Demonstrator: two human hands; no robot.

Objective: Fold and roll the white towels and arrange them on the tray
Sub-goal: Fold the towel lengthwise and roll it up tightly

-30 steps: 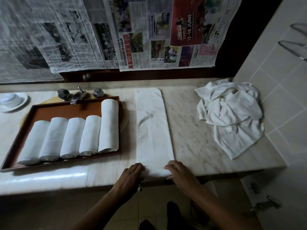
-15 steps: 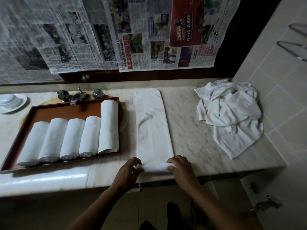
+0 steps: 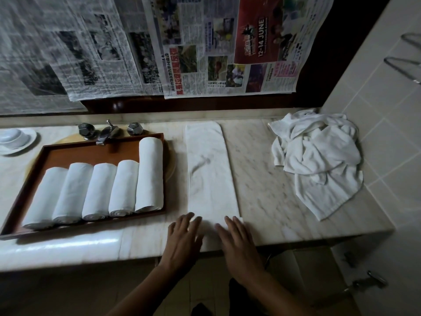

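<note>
In the head view, a brown tray (image 3: 91, 153) is seen on the left part of a marble counter (image 3: 268, 179), and five white rolls (image 3: 100, 190) are laid in it side by side, touching each other. The rightmost roll is longer than the other four and reaches almost to the far rim. Behind the tray a metal tap (image 3: 107, 133) with two knobs is placed, and at the far left a white dish (image 3: 13, 137) with a bowl on it is found. Newspapers (image 3: 205, 46) are hung on the wall above the counter. At the right end, near the tiled wall, a loose heap (image 3: 319, 160) of white towels is left, well apart from the hands. Between the tray and the heap, one towel (image 3: 210, 174) is spread as a long narrow strip running from the back of the counter to its front edge. Its near end is covered by the left hand (image 3: 182, 240) and the right hand (image 3: 237, 245), which are laid flat on it with straight fingers, so nothing is grasped by either. The towel edge under the fingers is blurred.
</note>
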